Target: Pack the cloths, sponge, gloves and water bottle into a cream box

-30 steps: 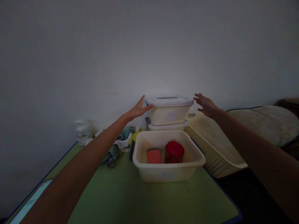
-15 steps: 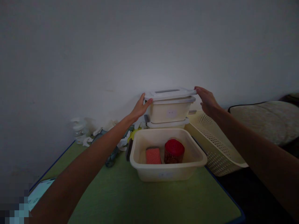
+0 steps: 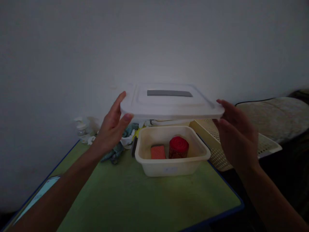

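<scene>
A white lid (image 3: 169,104) with a grey strip on top is held up in the air between my hands. My left hand (image 3: 113,124) grips its left edge, thumb at the near corner and fingers behind. On the right edge, my right hand (image 3: 236,132) has its fingers closed around the rim. Below and nearer me stands a cream plastic box (image 3: 169,167), its top uncovered. Inside lie a red sponge-like block (image 3: 158,152) and a red roll (image 3: 178,147) with a patterned side. The lid hides most of the boxes stacked behind.
The green table (image 3: 125,196) has a blue edge. To the right is a cream perforated basket (image 3: 217,154), with a pale cushion (image 3: 277,116) beyond. At left are crumpled cloths (image 3: 114,153), a clear pump bottle (image 3: 82,132) and a phone (image 3: 38,196).
The lid has been lifted off the stacked box behind and brought nearer to me, both hands still on its edges. The open box with the sponge-like block and roll stays in place.
</scene>
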The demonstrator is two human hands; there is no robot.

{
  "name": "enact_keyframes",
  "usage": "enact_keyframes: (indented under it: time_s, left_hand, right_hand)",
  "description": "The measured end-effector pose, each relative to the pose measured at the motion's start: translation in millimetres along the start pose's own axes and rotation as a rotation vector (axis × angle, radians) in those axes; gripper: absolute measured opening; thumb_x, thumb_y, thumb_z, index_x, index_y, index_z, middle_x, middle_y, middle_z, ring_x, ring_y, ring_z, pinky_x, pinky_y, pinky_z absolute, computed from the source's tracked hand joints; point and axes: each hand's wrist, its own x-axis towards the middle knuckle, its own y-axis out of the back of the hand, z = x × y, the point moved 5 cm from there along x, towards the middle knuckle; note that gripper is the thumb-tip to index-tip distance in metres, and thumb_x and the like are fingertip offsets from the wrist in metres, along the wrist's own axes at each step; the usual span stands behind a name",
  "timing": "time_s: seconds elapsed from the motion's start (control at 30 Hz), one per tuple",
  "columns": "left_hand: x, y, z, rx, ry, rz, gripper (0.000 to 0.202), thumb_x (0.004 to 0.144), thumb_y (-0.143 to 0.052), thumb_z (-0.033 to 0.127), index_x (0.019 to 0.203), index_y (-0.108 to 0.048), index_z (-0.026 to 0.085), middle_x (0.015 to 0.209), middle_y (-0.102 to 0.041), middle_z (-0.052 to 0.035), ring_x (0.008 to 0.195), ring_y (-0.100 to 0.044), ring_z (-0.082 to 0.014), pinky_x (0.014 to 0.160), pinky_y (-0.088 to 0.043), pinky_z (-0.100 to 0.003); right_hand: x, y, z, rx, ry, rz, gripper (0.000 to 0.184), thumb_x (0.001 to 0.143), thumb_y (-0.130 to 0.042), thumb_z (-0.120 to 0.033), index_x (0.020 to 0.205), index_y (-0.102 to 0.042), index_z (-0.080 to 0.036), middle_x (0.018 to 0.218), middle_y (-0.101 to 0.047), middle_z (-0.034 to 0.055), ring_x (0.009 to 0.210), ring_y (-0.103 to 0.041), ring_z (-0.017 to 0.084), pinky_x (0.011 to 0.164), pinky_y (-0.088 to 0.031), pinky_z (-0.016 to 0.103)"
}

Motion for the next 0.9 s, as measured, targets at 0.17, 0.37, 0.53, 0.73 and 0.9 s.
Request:
enact_keyframes:
  time_s: [0.17,0.37,0.53,0.73,0.9]
  left_hand:
    - [-51,5.3,-23,0.054,0.074,0.014,0.071,0.079,-0.052,0.057,0.139,-0.033,0.024,0.144,-0.039,-0.0051,0.134,-0.032,-0.0264,0.113,-0.022,-0.041]
    - [-87,-16.3,-69,0.07,0.195,-0.049,0.072,0.081,-0.051,0.055,0.14,-0.03,0.02,0.148,-0.032,-0.009,0.137,-0.026,-0.0249,0.114,-0.018,-0.04]
    - [-98,-30.4,-79,0.104,0.243,-0.078,0.072,0.079,-0.051,0.057,0.138,-0.033,0.02,0.148,-0.03,-0.0105,0.138,-0.022,-0.0254,0.114,-0.013,-0.042]
    - [-106,-35.9,-85,0.104,0.273,-0.08,0.067,0.082,-0.048,0.055,0.137,-0.036,0.02,0.147,-0.033,-0.0102,0.138,-0.023,-0.0247,0.114,-0.013,-0.043]
    - [-110,-36.8,-84,0.089,0.241,-0.081,0.065,0.084,-0.044,0.054,0.138,-0.034,0.02,0.148,-0.031,-0.0098,0.139,-0.021,-0.0244,0.114,-0.012,-0.042]
  right_hand:
    - [-52,3,8,0.068,-0.035,0.049,0.04,0.077,-0.064,-0.025,0.116,-0.06,-0.035,0.131,-0.054,-0.0022,0.128,-0.041,0.024,0.107,-0.033,0.044]
    - [-91,15,52,-0.045,-0.246,0.038,0.042,0.076,-0.066,-0.028,0.116,-0.059,-0.037,0.134,-0.052,-0.002,0.127,-0.042,0.025,0.108,-0.028,0.05]
    - [-105,24,64,-0.13,-0.253,0.052,0.038,0.077,-0.065,-0.032,0.115,-0.061,-0.035,0.134,-0.052,-0.0007,0.126,-0.042,0.027,0.107,-0.029,0.05]
    - [-110,24,65,-0.166,-0.206,0.084,0.035,0.081,-0.06,-0.029,0.116,-0.06,-0.032,0.134,-0.051,0.0014,0.126,-0.043,0.026,0.106,-0.031,0.047]
    - [-112,20,62,-0.145,-0.174,0.118,0.034,0.082,-0.058,-0.027,0.116,-0.06,-0.032,0.133,-0.051,0.0014,0.126,-0.043,0.025,0.106,-0.031,0.046]
